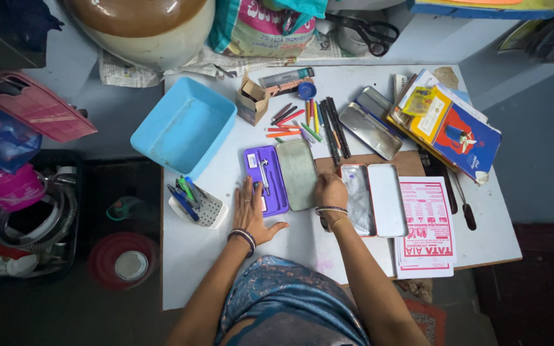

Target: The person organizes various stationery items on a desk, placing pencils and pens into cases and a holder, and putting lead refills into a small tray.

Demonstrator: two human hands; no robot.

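My left hand (252, 214) lies flat, fingers spread, on the white table (206, 256), its fingertips touching the lower edge of an open purple pencil box (274, 182) that holds a metal compass. My right hand (329, 190) rests with curled fingers on the lower right corner of the box's grey-green lid (297, 172). Right beside that hand lies an open red-rimmed metal tin (358, 200) with its white lid (386, 199) laid alongside.
Loose pencils and crayons (309, 125) lie behind the boxes, with a second open metal tin (370, 130). A blue plastic tub (184, 125) and a small white basket of pens (195, 204) stand left. Books (447, 125) and a printed sheet (426, 227) sit right. Scissors (367, 31) lie behind.
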